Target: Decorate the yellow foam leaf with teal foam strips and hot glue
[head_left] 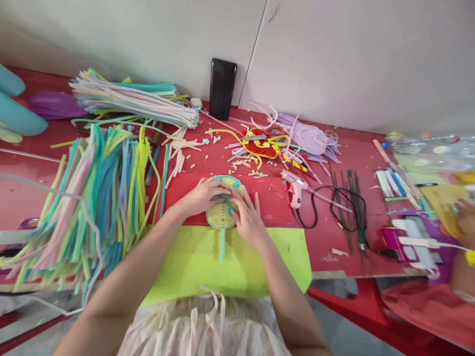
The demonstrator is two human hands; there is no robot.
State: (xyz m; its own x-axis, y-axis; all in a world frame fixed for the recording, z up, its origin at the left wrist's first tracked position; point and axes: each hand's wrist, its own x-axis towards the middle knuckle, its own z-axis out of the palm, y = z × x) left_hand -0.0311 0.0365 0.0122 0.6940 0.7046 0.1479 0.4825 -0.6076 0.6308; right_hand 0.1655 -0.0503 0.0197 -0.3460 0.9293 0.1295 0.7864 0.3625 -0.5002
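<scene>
Between my two hands lies a round, pale-yellow fan-shaped piece of pipe cleaners (pixel 217 217), with a teal edging and a teal stem pointing toward me. My left hand (pixel 208 194) has its fingers curled over the upper left of this piece, at a teal strand in the middle. From the right, my right hand (pixel 249 217) grips the piece's edge with thumb and forefinger near the teal strand, its other fingers stretched up. What the fingertips pinch exactly is partly hidden. Under the stem is a lime-green sheet (pixel 185 267).
Bundles of coloured pipe cleaners (pixel 92 198) fill the left. A black phone (pixel 222 89) leans on the wall. Yellow cut bits, a red-and-yellow pipe-cleaner craft (pixel 260 143) and lilac pipe cleaners (pixel 309 138) lie behind. Right are a pink glue gun (pixel 296 190), its cord and another person's arm (pixel 462 277).
</scene>
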